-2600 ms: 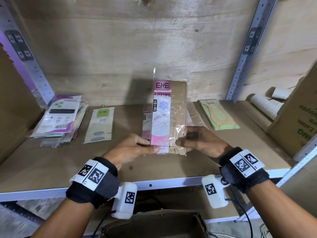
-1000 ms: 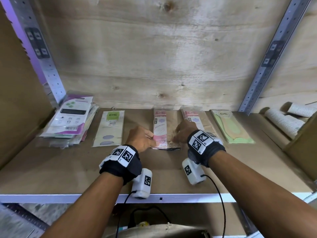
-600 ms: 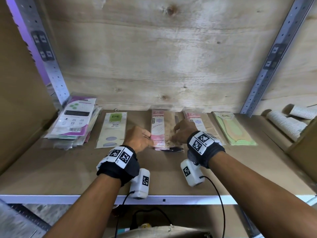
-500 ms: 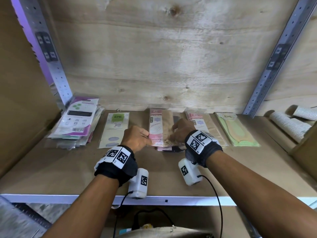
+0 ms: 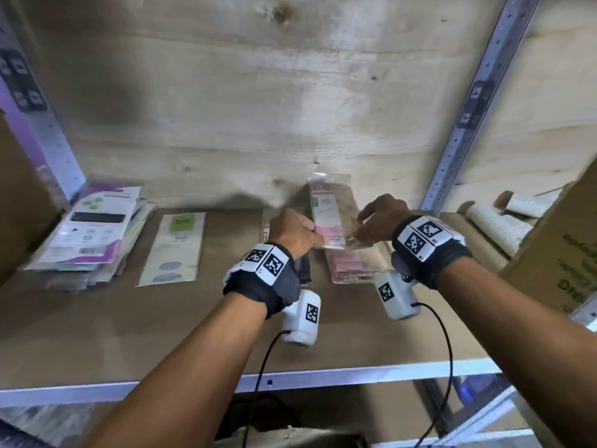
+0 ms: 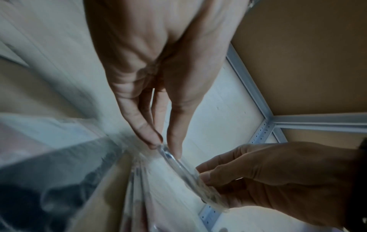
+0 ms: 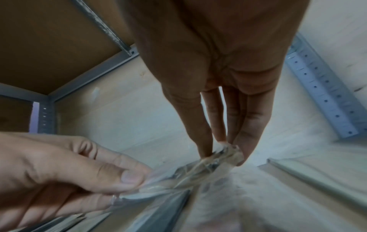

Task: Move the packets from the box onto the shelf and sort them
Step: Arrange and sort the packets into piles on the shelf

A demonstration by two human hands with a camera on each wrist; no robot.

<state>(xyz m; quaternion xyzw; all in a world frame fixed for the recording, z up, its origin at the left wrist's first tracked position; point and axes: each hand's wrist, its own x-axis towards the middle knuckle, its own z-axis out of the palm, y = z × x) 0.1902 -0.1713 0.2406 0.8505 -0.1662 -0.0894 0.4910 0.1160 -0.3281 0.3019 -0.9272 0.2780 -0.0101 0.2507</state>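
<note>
A clear packet with a pink card [image 5: 325, 218] is held tilted up above the wooden shelf [image 5: 161, 321], in front of the back wall. My left hand [image 5: 315, 234] pinches its lower left edge and my right hand [image 5: 359, 229] pinches its lower right corner. In the left wrist view thumb and fingers [image 6: 152, 139] close on the packet's clear edge [image 6: 186, 171]. The right wrist view shows my fingertips [image 7: 206, 150] squeezing the crinkled plastic [image 7: 224, 155]. Another pink packet [image 5: 352, 268] lies flat on the shelf just below.
A dark packet [image 5: 304, 270] lies beside the pink one. A green-labelled packet [image 5: 176, 247] and a stack of purple-white packets [image 5: 92, 231] lie at the left. White rolls [image 5: 494, 221] and a cardboard box [image 5: 562, 253] stand at the right. A box [image 5: 290, 439] sits below the shelf.
The pink packet lay on the shelf a second ago; both hands have lifted it, tilted it up and carried it right, over the other pink packet.
</note>
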